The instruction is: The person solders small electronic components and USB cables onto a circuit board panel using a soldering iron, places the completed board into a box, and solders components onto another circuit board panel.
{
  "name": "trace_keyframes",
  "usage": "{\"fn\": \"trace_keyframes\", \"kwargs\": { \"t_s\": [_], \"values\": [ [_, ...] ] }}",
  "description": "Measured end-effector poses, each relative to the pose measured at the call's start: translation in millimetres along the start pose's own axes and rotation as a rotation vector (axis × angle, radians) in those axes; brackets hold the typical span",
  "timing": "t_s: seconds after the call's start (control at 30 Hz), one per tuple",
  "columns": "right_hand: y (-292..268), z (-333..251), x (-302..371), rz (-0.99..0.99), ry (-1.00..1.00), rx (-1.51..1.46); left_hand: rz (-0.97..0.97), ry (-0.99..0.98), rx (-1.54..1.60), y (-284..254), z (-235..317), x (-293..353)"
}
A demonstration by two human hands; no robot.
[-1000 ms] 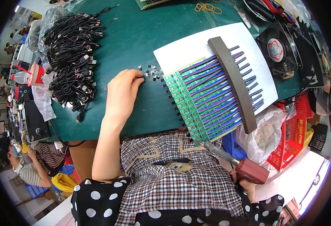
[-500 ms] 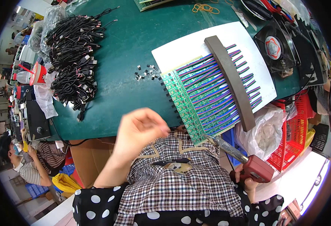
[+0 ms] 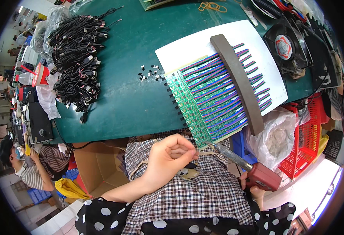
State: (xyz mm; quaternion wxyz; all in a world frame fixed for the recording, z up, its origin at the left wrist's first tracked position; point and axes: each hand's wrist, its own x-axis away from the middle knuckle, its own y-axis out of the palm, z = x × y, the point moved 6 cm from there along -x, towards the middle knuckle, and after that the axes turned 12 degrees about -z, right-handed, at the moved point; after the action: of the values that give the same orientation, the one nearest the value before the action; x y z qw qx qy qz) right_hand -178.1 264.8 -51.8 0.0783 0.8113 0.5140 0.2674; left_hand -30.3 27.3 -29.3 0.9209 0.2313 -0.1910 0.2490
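My right hand (image 3: 254, 192) is wrapped round a soldering gun with a dark red body (image 3: 265, 176) and a long metal barrel. Its tip meets the near corner of a green circuit-board panel (image 3: 193, 109). Black components stick out along the panel's left edge, and rows of red, blue and black wires (image 3: 219, 98) run off to its right. Beside that near corner, my left hand (image 3: 170, 156) is closed in a pinch; whatever its fingertips hold is too small to make out. A dark bar (image 3: 240, 84) lies across the wires. Under the panel is a white board (image 3: 179, 51).
Small black components (image 3: 150, 73) lie loose left of the panel on the green table (image 3: 128, 109). Bundled black cables (image 3: 78, 62) are farther left. A fan (image 3: 285, 47) stands at right, above a red basket (image 3: 303, 137) and plastic bag (image 3: 274, 137). An open cardboard box (image 3: 97, 168) sits below.
My left hand has moved right and nearer to me, to the panel's near corner, with its fingers pinched. Panel and soldering gun have shifted slightly left.
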Motion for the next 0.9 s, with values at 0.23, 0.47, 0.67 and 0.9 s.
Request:
{"fn": "trace_keyframes", "kwargs": {
  "t_s": [0.23,0.47,0.67,0.9],
  "values": [
    [-2,4,1,0.025,0.004,0.089,0.054,0.082,-0.111,4,2,-7],
    [-6,8,2,-0.006,0.000,0.161,0.062,0.068,-0.147,4,3,-10],
    [-3,6,-1,0.012,0.009,0.186,0.053,0.062,-0.096,3,0,-10],
    [-9,12,2,0.020,0.029,0.221,0.001,0.052,-0.059,0,-2,-13]
  ]
}}
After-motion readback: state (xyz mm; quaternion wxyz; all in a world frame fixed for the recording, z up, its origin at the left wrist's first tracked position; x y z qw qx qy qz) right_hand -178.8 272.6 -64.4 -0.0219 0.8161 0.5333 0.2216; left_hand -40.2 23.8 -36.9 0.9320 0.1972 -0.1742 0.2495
